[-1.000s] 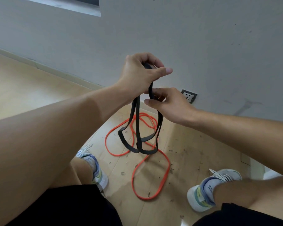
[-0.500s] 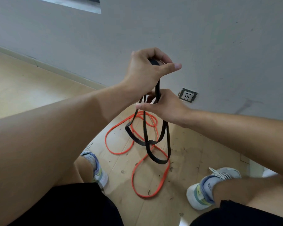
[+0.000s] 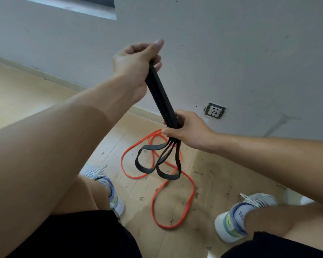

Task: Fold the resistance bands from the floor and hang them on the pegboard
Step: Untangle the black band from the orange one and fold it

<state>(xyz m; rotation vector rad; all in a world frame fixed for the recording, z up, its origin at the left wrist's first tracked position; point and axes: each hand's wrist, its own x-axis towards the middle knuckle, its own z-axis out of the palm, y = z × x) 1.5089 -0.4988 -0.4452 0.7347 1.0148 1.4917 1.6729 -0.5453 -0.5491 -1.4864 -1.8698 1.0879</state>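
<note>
Here, a folded black resistance band (image 3: 161, 101) is held taut above the wooden floor (image 3: 26, 94), its upper end clenched in the left hand (image 3: 136, 62) and its gathered strands gripped lower down by the curled fingers of the right hand (image 3: 185, 127). Loops of the black band are seen hanging below the right hand, while an orange resistance band (image 3: 173, 192) is left lying on the floor between two sneakers, near a wall socket (image 3: 214, 110)

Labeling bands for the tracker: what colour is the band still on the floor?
Orange band, plain, no pattern visible; the head view shows it looped on the wooden floor.
</note>
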